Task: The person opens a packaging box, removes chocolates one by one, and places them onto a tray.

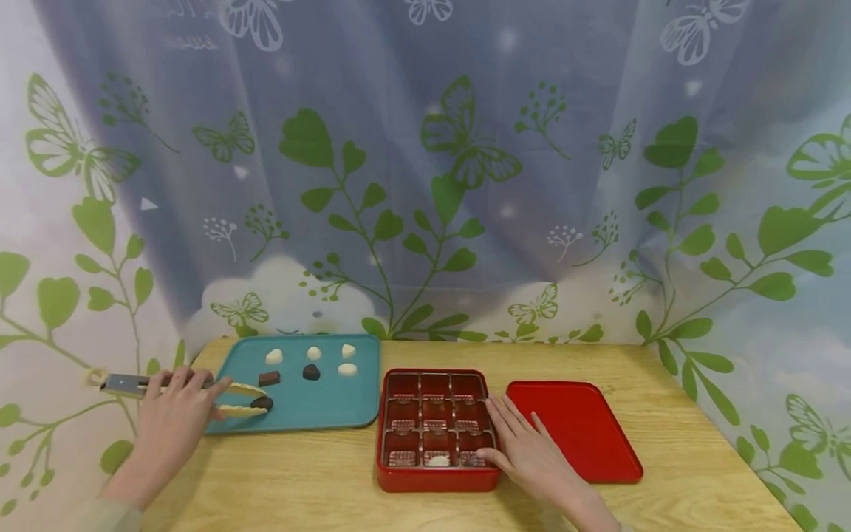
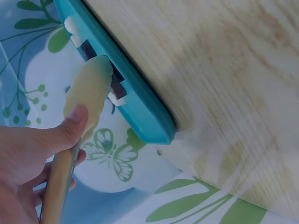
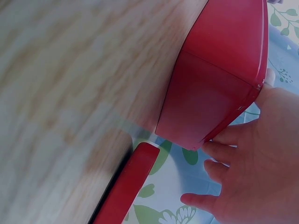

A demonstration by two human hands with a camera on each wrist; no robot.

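My left hand [image 1: 174,410] grips metal tongs [image 1: 122,384] with cream tips. A dark round chocolate [image 1: 262,403] lies between the tips, over the front left of a teal tray [image 1: 312,410]; whether they pinch it I cannot tell. On that tray also lie several white chocolates [image 1: 347,369], a dark brown rectangular one [image 1: 269,378] and a dark chunky one [image 1: 311,372]. With fingers extended, my right hand [image 1: 532,451] rests against the right side of a red tin [image 1: 439,482]. Inside its divided insert, a white chocolate [image 1: 439,461] sits front middle; something dark shows front right, partly behind my thumb.
Right of the tin, a red lid [image 1: 575,428] lies flat on the wooden table [image 1: 299,473], partly behind my right hand. A curtain [image 1: 399,222] printed with leaves and butterflies hangs along the table's back edge.
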